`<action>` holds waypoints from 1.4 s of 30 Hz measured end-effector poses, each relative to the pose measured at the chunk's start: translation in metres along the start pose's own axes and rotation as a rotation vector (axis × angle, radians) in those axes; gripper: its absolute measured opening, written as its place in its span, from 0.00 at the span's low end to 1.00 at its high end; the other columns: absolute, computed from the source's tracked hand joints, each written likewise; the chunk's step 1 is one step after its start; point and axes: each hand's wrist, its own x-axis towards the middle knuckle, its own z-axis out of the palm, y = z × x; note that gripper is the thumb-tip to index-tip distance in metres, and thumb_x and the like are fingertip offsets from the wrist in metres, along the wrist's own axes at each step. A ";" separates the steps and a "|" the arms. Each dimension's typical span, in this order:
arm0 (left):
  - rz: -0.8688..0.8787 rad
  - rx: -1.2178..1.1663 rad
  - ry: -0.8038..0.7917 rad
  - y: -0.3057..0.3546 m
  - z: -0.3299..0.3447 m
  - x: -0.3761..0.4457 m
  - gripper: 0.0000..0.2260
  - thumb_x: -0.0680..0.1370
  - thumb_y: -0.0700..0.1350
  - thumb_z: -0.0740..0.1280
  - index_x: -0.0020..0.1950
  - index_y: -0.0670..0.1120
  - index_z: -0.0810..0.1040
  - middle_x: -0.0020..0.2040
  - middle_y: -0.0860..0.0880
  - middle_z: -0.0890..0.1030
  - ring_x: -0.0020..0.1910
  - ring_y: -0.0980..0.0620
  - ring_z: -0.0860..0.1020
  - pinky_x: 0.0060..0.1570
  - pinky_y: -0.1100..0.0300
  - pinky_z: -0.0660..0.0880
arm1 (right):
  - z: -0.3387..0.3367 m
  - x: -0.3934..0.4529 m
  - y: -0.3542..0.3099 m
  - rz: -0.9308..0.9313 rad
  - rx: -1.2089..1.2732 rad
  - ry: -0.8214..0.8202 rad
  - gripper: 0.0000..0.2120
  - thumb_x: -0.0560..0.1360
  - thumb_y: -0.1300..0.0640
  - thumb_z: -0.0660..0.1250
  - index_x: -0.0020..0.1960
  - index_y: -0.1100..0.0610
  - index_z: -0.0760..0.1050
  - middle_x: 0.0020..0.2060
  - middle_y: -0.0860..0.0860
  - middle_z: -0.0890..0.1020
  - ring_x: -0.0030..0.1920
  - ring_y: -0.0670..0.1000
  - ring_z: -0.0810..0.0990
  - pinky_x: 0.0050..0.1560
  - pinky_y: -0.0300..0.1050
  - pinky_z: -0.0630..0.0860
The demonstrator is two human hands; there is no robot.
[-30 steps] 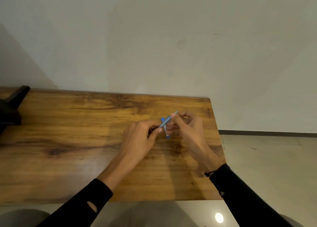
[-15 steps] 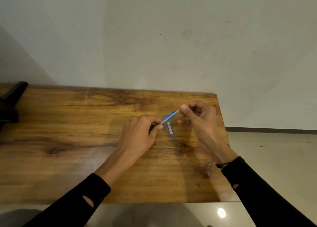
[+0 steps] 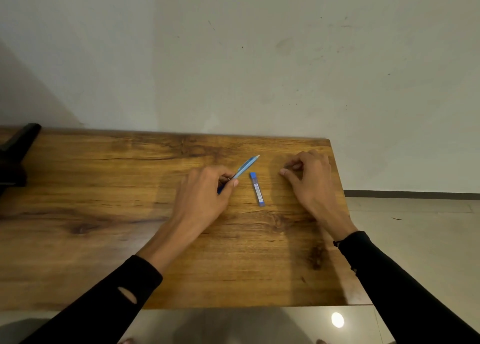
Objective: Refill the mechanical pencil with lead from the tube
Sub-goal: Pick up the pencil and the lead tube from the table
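You look to be at the opening step: your left hand [image 3: 205, 195] pinches the slim light-blue plastic mechanical pencil [image 3: 242, 169] between thumb and fingers, its pale end angled up and away from you, while your right hand [image 3: 309, 177] rests near the table's far right corner with thumb and forefinger closed together, perhaps on a small cap, though it is too tiny to tell. The narrow blue-capped clear plastic lead tube [image 3: 257, 189] lies flat on the glossy, knotted brown wood-grain table [image 3: 104, 213], between your hands and touching neither. Next, I judge, you need to free that right hand, pick up the tube and open it gently; the leads inside are brittle, and the tube's smooth body may slip.
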 end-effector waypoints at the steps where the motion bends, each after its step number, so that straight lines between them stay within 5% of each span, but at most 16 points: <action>1: 0.004 0.004 -0.001 0.000 0.000 0.000 0.09 0.81 0.51 0.75 0.59 0.53 0.89 0.49 0.55 0.90 0.46 0.55 0.87 0.47 0.49 0.86 | -0.003 0.000 -0.003 0.014 0.004 -0.014 0.13 0.77 0.50 0.78 0.57 0.55 0.84 0.50 0.49 0.81 0.57 0.54 0.76 0.59 0.52 0.74; 4: 0.025 -0.007 0.016 0.002 -0.001 0.002 0.09 0.81 0.51 0.75 0.60 0.52 0.88 0.50 0.54 0.90 0.46 0.55 0.87 0.48 0.49 0.86 | -0.016 0.001 -0.014 0.008 0.143 0.060 0.12 0.79 0.52 0.76 0.59 0.57 0.83 0.47 0.48 0.83 0.53 0.52 0.79 0.56 0.51 0.78; 9: 0.075 -0.030 0.020 0.009 0.002 0.002 0.08 0.81 0.50 0.74 0.59 0.52 0.89 0.50 0.55 0.90 0.46 0.55 0.86 0.47 0.49 0.86 | -0.025 0.000 -0.034 -0.039 0.404 0.011 0.06 0.81 0.55 0.73 0.53 0.57 0.85 0.45 0.50 0.86 0.43 0.43 0.78 0.42 0.32 0.73; 14: 0.115 -0.006 0.009 0.010 0.004 0.001 0.08 0.81 0.50 0.75 0.60 0.53 0.88 0.50 0.55 0.89 0.45 0.56 0.84 0.46 0.51 0.85 | -0.019 0.000 -0.035 -0.041 0.469 -0.091 0.06 0.82 0.56 0.72 0.52 0.59 0.85 0.45 0.53 0.86 0.43 0.48 0.78 0.42 0.41 0.73; 24: 0.108 0.001 0.017 0.003 0.001 0.004 0.10 0.81 0.49 0.75 0.61 0.51 0.88 0.51 0.52 0.90 0.46 0.53 0.86 0.48 0.48 0.86 | -0.026 0.004 -0.030 -0.068 0.228 -0.021 0.08 0.79 0.59 0.71 0.41 0.53 0.80 0.34 0.44 0.80 0.35 0.34 0.77 0.36 0.24 0.70; 26: 0.077 0.008 0.039 -0.001 -0.004 0.007 0.10 0.81 0.50 0.75 0.61 0.51 0.88 0.51 0.52 0.90 0.46 0.54 0.86 0.48 0.50 0.85 | -0.027 0.002 -0.026 -0.116 0.032 -0.185 0.09 0.78 0.59 0.72 0.39 0.54 0.80 0.34 0.45 0.81 0.37 0.41 0.80 0.37 0.26 0.72; 29: 0.064 0.061 0.047 -0.005 -0.008 0.010 0.08 0.81 0.49 0.75 0.59 0.51 0.89 0.50 0.52 0.89 0.45 0.53 0.85 0.48 0.52 0.83 | -0.015 -0.006 -0.023 -0.129 -0.130 -0.325 0.09 0.79 0.57 0.72 0.41 0.55 0.78 0.38 0.49 0.81 0.45 0.52 0.80 0.40 0.44 0.71; 35: 0.052 0.304 0.053 -0.006 -0.001 0.008 0.07 0.83 0.49 0.72 0.58 0.50 0.88 0.46 0.50 0.80 0.41 0.49 0.76 0.39 0.55 0.69 | -0.017 -0.003 -0.027 -0.058 -0.063 -0.185 0.12 0.79 0.53 0.76 0.40 0.53 0.78 0.33 0.43 0.77 0.35 0.42 0.74 0.33 0.37 0.63; 42: 0.021 0.333 0.026 -0.006 0.004 0.013 0.13 0.83 0.54 0.71 0.63 0.50 0.86 0.47 0.52 0.73 0.43 0.51 0.75 0.42 0.52 0.77 | 0.006 -0.036 -0.063 -0.109 -0.138 -0.145 0.11 0.79 0.47 0.75 0.42 0.51 0.79 0.40 0.45 0.79 0.42 0.47 0.76 0.39 0.40 0.69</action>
